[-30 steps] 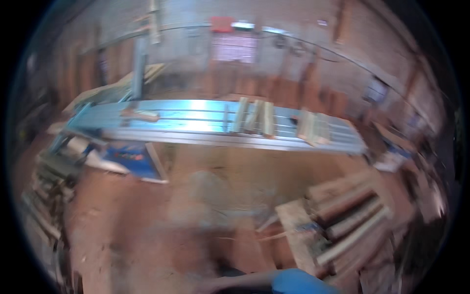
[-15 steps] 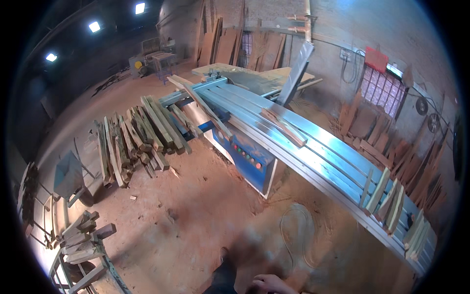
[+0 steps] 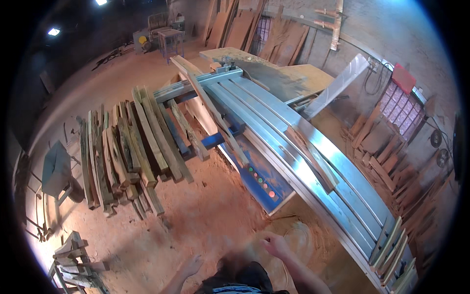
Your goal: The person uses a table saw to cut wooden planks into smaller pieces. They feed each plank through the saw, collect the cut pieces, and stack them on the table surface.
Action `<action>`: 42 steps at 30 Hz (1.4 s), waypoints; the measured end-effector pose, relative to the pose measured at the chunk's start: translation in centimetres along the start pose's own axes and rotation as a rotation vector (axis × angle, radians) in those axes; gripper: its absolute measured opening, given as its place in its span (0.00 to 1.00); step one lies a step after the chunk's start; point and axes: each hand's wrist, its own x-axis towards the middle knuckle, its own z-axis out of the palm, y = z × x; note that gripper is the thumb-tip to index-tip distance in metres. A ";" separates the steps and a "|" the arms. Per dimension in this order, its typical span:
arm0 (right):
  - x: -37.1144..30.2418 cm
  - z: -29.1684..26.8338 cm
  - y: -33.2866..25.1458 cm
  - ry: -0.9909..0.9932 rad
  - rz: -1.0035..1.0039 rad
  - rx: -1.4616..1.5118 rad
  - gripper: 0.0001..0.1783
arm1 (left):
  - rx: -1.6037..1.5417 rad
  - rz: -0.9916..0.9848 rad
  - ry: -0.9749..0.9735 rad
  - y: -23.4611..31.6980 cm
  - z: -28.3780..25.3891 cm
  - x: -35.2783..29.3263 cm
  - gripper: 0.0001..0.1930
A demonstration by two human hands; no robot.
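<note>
My left hand (image 3: 191,265) hangs low over the dusty floor, fingers loosely stretched out, with nothing seen in it. Further right, my right hand (image 3: 276,245) is held forward with its fingers curled in, and no object shows in it. Both hands are apart from the sliding-table saw (image 3: 267,179), whose blue side panel carries a row of buttons. On its long metal table lies a rough piece of wood (image 3: 313,159). A long wooden board (image 3: 208,105) slants across the saw's crossbar on the left.
A large stack of rough wooden battens (image 3: 142,142) lies left of the saw. Several short battens (image 3: 391,250) rest on the table's near right end. A grey metal cart (image 3: 56,169) stands at left, and a rack of offcuts (image 3: 73,264) at lower left. Boards (image 3: 230,29) lean on the wall.
My view has shifted closer to the saw and the batten stack. Both forearms now show; before, only one hand was visible at the lower edge.
</note>
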 end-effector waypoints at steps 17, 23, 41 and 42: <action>40.8 0.1 -3.7 -0.124 -0.038 -0.096 0.45 | -0.163 -0.162 0.285 24.4 -10.9 20.2 0.22; 42.4 -0.4 0.1 -0.555 0.146 0.794 0.25 | -0.192 -0.107 0.308 26.7 -14.4 27.1 0.22; 46.6 -27.7 -9.6 -0.379 0.465 0.070 0.29 | -1.307 0.011 0.338 36.7 -38.8 68.5 0.24; 46.7 -28.3 -10.3 -0.392 0.412 -0.020 0.27 | -1.355 0.036 0.338 37.1 -39.4 69.6 0.24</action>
